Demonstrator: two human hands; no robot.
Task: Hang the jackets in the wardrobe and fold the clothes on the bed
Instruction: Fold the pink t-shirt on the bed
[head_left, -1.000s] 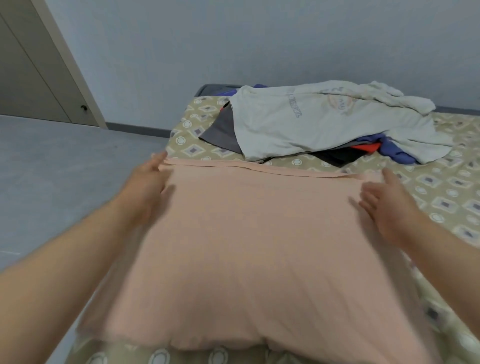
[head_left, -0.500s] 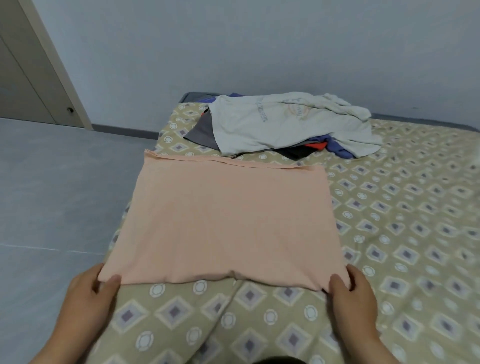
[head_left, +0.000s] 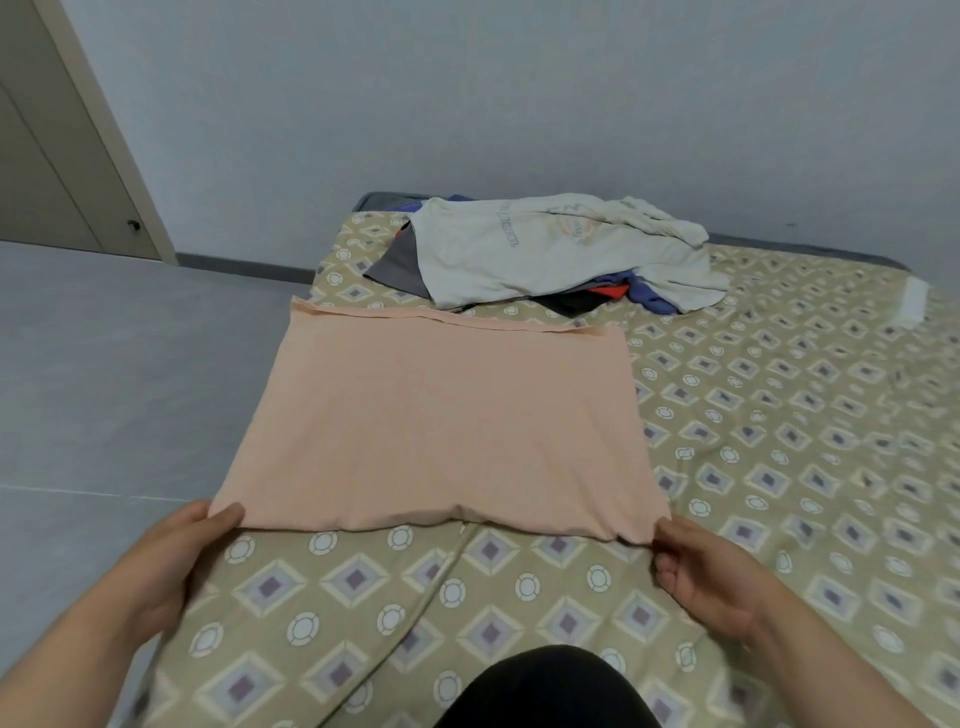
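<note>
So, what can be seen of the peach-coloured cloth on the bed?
The peach-coloured folded cloth looks like soft knit fabric. It lies flat as a smooth rectangle on the patterned bedsheet, hemmed edge far, rounded fold near. The left hand pinches its near left corner, the right hand its near right corner.

A plain pale grey wall (head_left: 493, 104) rises behind the bed (head_left: 384, 199), whose tan cover (head_left: 805, 415) bears diamonds and circles. Grey floor (head_left: 104, 374) lies left, a dark skirting board (head_left: 244, 265) and a beige door (head_left: 52, 182) beyond it.
</note>
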